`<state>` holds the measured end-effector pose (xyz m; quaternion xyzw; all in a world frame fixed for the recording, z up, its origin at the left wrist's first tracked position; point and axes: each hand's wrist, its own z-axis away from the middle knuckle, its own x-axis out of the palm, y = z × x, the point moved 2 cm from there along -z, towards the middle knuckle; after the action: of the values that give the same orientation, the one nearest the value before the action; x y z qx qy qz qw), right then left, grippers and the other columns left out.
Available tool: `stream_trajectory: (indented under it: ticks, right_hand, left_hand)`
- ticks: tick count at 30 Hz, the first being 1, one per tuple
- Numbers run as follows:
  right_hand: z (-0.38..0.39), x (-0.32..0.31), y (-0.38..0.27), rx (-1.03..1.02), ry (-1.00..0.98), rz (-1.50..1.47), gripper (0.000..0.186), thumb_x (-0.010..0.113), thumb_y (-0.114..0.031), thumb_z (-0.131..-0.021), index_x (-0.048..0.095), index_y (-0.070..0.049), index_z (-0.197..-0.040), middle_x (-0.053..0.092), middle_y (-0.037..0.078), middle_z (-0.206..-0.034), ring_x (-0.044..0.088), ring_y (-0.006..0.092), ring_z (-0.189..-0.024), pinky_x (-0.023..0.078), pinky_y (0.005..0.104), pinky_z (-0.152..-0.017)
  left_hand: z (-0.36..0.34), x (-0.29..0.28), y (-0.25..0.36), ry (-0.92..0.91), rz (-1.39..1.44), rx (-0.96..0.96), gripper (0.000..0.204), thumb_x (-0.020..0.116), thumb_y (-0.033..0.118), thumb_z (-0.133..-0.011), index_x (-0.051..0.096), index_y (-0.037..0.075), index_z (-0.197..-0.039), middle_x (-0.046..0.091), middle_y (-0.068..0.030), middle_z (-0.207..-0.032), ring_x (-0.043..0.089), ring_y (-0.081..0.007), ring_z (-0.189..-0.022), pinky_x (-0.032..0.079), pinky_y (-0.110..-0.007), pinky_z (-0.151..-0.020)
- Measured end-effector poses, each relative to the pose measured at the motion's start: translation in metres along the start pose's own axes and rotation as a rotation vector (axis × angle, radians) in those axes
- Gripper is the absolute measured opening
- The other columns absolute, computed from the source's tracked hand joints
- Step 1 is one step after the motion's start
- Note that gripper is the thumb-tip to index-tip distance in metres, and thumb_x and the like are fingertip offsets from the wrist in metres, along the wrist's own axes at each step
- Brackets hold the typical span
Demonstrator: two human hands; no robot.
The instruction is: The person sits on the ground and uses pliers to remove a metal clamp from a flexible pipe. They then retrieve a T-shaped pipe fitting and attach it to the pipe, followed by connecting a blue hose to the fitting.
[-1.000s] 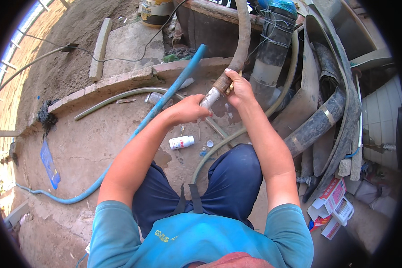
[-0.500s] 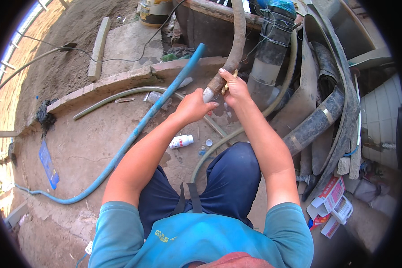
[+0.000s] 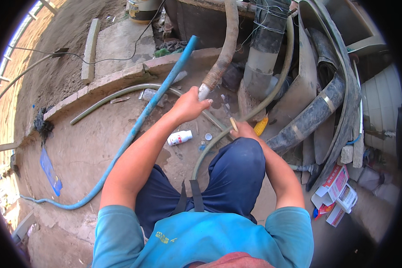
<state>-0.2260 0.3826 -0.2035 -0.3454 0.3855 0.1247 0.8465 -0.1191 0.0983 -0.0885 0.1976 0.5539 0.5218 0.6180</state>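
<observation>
My left hand [image 3: 190, 106] is closed on the pale end of a thick brown ribbed hose [image 3: 223, 62], which runs up to the top of the view. Close beside my right knee, my right hand [image 3: 244, 130] is closed around a short tan stick-like piece [image 3: 233, 124]; its far part is hidden by the fingers. Just right of that hand lies a yellow corn cob [image 3: 261, 126]. A thinner grey-green hose [image 3: 219, 139] passes beside the right hand. Below the left hand, a white bottle [image 3: 180, 137] lies on its side near a small white cap [image 3: 208, 136].
A long blue hose [image 3: 134, 134] crosses the ground on the left. Behind it runs a low concrete curb [image 3: 94, 90]. Large black pipes [image 3: 306, 116] and sheets crowd the right, with torn cartons [image 3: 335, 192] below. A bucket [image 3: 143, 10] stands at the back.
My right hand has left the brown hose and come down to my right knee with the tan piece. The left hand still holds the hose end. The corn cob now shows.
</observation>
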Motion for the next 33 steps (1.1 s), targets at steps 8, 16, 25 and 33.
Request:
stream_trajectory:
  ticks: [8,16,25,33]
  right_hand:
    - [0.019,0.028,0.045,-0.087,0.144,0.098,0.057,0.073,-0.041,-0.092,0.061,-0.003,-0.133,0.057,0.026,-0.124,0.068,0.0394,-0.103,0.055,0.0475,-0.092]
    - [0.019,-0.112,-0.119,-0.039,-0.376,-1.452,0.048,0.063,-0.046,-0.104,0.061,-0.003,-0.126,0.068,0.01,-0.108,0.071,0.0257,-0.098,0.06,0.0456,-0.084]
    - [0.086,-0.173,-0.17,0.121,-0.154,-1.76,0.026,0.058,-0.021,-0.102,0.057,-0.003,-0.121,0.066,0.006,-0.079,0.07,0.0233,-0.066,0.062,0.0444,-0.063]
    - [0.068,-0.131,-0.189,-0.692,-0.776,-2.73,0.016,0.057,-0.018,-0.103,0.058,-0.006,-0.114,0.06,0.001,-0.08,0.062,0.0143,-0.064,0.056,0.0314,-0.059]
  left_hand:
    - [-0.002,0.007,0.01,-0.204,0.163,-0.066,0.045,0.064,0.038,-0.102,0.059,-0.004,-0.119,0.074,-0.0157,-0.102,0.069,-0.023,-0.092,0.053,-0.038,-0.085]
    - [-0.01,0.025,0.068,-0.515,0.151,0.254,0.039,0.05,0.028,-0.112,0.067,-0.001,-0.13,0.068,-0.0108,-0.101,0.062,-0.0156,-0.089,0.051,-0.032,-0.078]
    - [-0.099,0.044,0.11,-0.441,1.227,-0.083,0.066,0.059,0.058,-0.102,0.06,0.001,-0.135,0.065,-0.0182,-0.135,0.065,-0.0297,-0.122,0.054,-0.047,-0.104]
    - [-0.1,0.08,0.17,-1.079,2.112,-0.048,0.052,0.073,0.045,-0.096,0.061,0.004,-0.127,0.07,-0.0121,-0.117,0.07,-0.0208,-0.096,0.061,-0.037,-0.072]
